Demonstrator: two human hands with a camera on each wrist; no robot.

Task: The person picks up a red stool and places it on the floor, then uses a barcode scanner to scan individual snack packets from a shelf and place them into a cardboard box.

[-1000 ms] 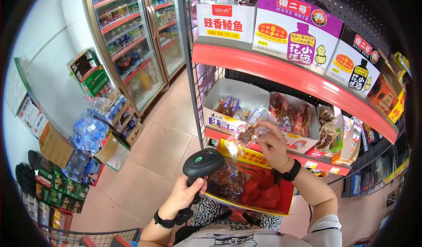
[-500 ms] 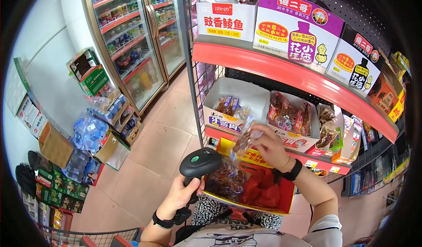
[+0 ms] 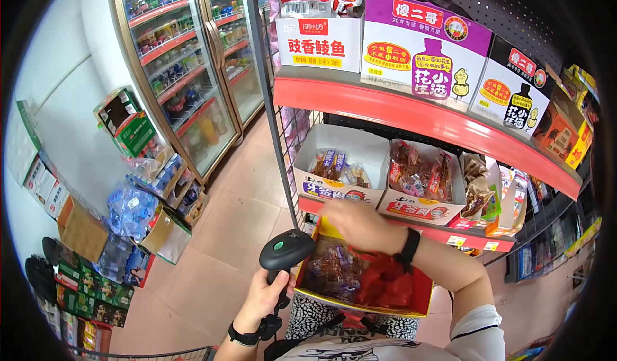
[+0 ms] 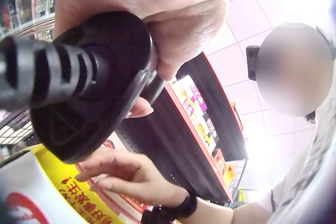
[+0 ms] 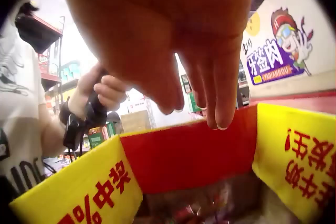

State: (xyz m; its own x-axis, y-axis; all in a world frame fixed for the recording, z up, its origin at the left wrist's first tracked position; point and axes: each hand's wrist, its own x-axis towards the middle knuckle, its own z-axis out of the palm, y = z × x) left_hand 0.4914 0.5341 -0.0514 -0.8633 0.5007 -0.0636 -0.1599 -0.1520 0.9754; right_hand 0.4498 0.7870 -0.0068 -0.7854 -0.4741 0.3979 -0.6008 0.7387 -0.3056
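A black barcode scanner with a green mark on its head is gripped by the handle in my left hand. In the left wrist view its handle base and ribbed cable fill the left side. My right hand, blurred, is over the far left part of an open yellow-and-red box at my lap. The right wrist view shows its fingers pointing loosely down above the box, holding nothing. Inside the box lie clear-wrapped brown snack packets and a red plastic bag.
Ahead, a shelf with a red front edge bears snack cartons. Below it, white display boxes hold small packets. Glass-door fridges stand at the back left, and water bottles in plastic wrap sit by the left wall.
My right hand has moved left and down from the shelf boxes to above the yellow-and-red box. The clear snack packet it pinched is gone from its fingers. My left hand still grips the scanner.
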